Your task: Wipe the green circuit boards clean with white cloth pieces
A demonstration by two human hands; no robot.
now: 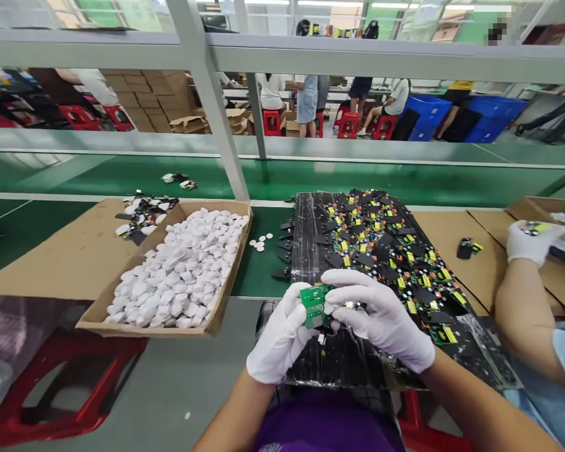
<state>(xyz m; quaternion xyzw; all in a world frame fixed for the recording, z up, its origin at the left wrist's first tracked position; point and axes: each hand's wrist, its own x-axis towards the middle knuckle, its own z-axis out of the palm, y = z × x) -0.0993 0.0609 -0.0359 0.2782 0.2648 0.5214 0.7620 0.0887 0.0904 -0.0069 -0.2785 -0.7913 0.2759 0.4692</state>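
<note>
A green circuit board (314,306) is held upright between my two white-gloved hands, above the near part of a black plastic-wrapped board (348,358). My left hand (282,336) grips its left edge with thumb and fingers. On the right side, the fingertips of my right hand (379,314) press against the same piece; what lies under them is hidden. Many circuit boards with yellow and black parts (381,238) cover the far and right portions of the wrapped board. Left of it, a cardboard box (238,270) is filled with white round pieces (179,276).
Several white discs (260,242) lie on the green table (258,279). Flat cardboard (66,251) holds a pile of assemblies (145,216). At right, another person's gloved hand (532,242) holds a part near a cardboard box (546,204). A red stool (75,376) stands lower left.
</note>
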